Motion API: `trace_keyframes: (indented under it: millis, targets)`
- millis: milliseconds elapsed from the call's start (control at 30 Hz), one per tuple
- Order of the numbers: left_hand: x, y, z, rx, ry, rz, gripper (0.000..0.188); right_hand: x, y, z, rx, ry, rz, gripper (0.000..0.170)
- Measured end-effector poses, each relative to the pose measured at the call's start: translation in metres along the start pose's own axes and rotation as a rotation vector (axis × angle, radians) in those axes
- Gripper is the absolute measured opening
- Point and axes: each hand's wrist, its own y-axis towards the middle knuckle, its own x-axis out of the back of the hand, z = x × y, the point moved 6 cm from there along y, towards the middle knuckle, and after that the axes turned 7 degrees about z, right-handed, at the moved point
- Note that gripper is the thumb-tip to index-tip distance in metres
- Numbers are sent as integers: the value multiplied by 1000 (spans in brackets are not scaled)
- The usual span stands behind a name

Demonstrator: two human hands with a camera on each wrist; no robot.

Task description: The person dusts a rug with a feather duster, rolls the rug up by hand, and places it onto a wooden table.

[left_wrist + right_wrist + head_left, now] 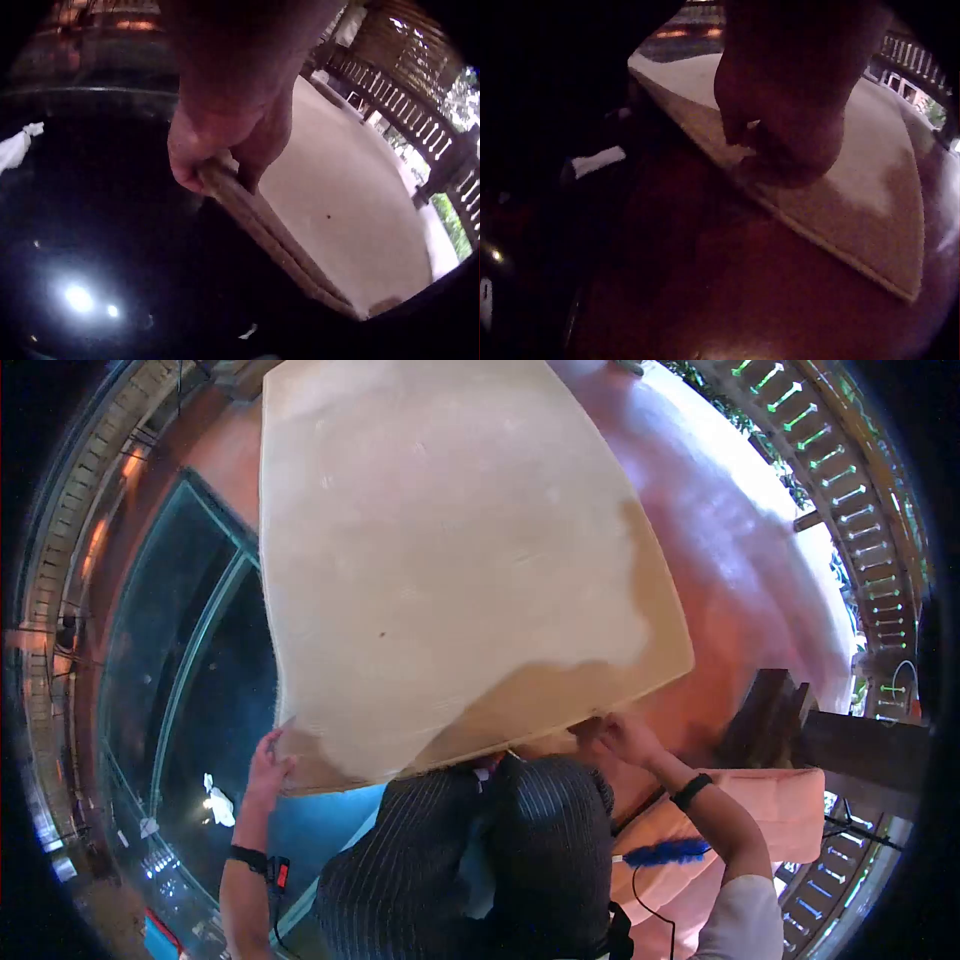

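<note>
Looking down from the head: holding a broad, cream-coloured, flat fabric mat out ahead of dark pinstriped trousers, covering part of a dark, glossy, glass-like panel at left and reaching over a polished reddish floor at right. Pinching the near left corner with the left hand; curling the right hand by the near edge, well apart from the left.

Looking from the left wrist: clamping fingers and thumb on the mat's corner, showing a thin, bound edge slanting away. Probably weighing little for such breadth, but bending and sagging between holds; likely feeling textured rather than slippery, and hardly being fragile.

Looking from the right wrist: crooking the fingers at the shadowed near edge, not showing whether clamping or merely touching. Leaving the near right corner jutting free beyond. Seemingly calling for wide-set holds along the bound edge, close to both near corners.
</note>
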Motion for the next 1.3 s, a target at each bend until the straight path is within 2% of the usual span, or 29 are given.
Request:
trace_keyframes:
  millis: [67, 100, 167, 200, 267, 333, 400, 500, 533, 600, 700, 767, 800, 900, 1000, 1100, 1133, 1233, 1267, 1300]
  targets:
    - [26, -12, 10, 19, 181, -130, 69, -14, 0, -3, 166, -262, -195, 47]
    - [29, -14, 13, -85, 486, -175, 69, -18, -1, 0, 253, -396, -294, 48]
    - [23, -17, 23, -294, 1102, -244, 70, -30, 5, 28, 294, -677, -298, 53]
    - [9, -22, 19, -281, 1117, -200, 71, -35, 8, 42, 311, -816, -303, 56]
    - [-50, -31, -7, -256, 1143, -115, 74, -44, 21, 43, 372, -712, -322, 56]
    - [-92, -27, 4, -362, 1169, 115, 77, -48, 35, 39, 405, -684, -322, 55]
    - [-133, -26, 16, -329, 1209, 196, 76, -38, 43, 30, 398, -737, -309, 54]
    - [-176, -10, 32, -428, 1185, 334, 74, -23, 39, 32, 469, -581, -139, 44]
    - [-186, -8, 31, -521, 1214, 264, 63, -18, 39, 34, 513, -543, -158, 42]
    - [-187, 5, 33, -473, 1262, 250, 56, -4, 41, 36, 598, -468, -196, 37]
    - [-177, 24, 22, -457, 1279, 204, 48, 15, 55, 48, 540, -395, -292, 30]
    - [-166, 29, 7, -456, 1270, 158, 43, 26, 72, 47, 399, -434, -279, 27]
    - [-170, 24, -14, -504, 1189, 227, 42, 32, 78, 47, 328, -454, -271, 25]
    - [-189, 11, -44, -687, 1212, 122, 43, 56, 78, 77, 152, -353, -219, 26]
    - [-209, -2, -86, -914, 1070, 43, 45, 67, 97, 71, 140, -395, -273, 27]
    - [-233, -22, -98, -1045, 1241, 189, 44, 79, 116, 76, 77, -425, -264, 27]
    - [-240, -18, -90, -1041, 1282, 246, 55, 84, 122, 79, 49, -435, -252, 26]
    - [-249, 2, -102, -853, 1360, 184, 70, 94, 133, 86, 59, -418, -253, 27]
    - [-251, 13, -95, -806, 1485, 203, 93, 95, 136, 87, 52, -431, -281, 25]
    - [-252, 20, -98, -772, 1528, 162, 98, 97, 137, 90, 43, -444, -311, 23]
